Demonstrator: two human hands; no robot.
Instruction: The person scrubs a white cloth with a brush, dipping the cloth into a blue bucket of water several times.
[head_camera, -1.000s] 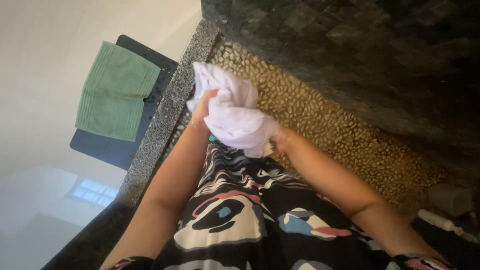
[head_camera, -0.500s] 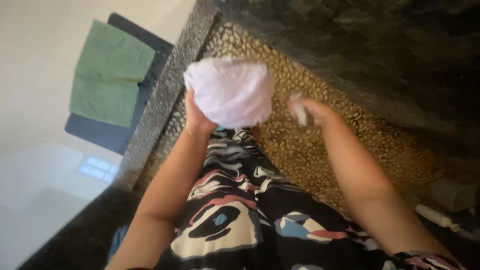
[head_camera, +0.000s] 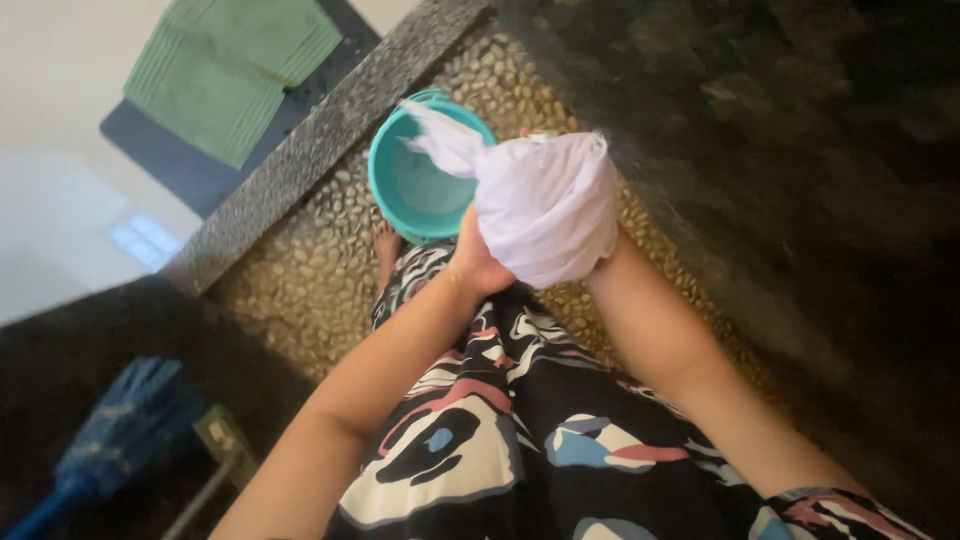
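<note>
- left hand (head_camera: 472, 262) grips the underside of a bunched white cloth (head_camera: 545, 205), fingers curled tight around it.
- right hand is hidden behind the cloth; its grip cannot be told.
- the cloth is held above the pebbled floor (head_camera: 300, 285), its twisted end over a teal bucket (head_camera: 415, 185).
- a green towel (head_camera: 230, 65) lies beyond the stone curb (head_camera: 330, 125).

Pebble floor (head_camera: 300, 290), tan rounded stones set close, runs diagonally through the view. A teal bucket (head_camera: 410, 190) stands on it beside a bare foot (head_camera: 386, 243). A speckled grey stone curb (head_camera: 330, 125) borders the pebbles on one side; dark stone borders the other. Beyond the curb, pale smooth floor (head_camera: 50, 80) carries a dark mat (head_camera: 190, 170), with a green ribbed towel (head_camera: 230, 70) lying flat on it. Blue mop (head_camera: 120, 430) at lower left on dark flooring.
</note>
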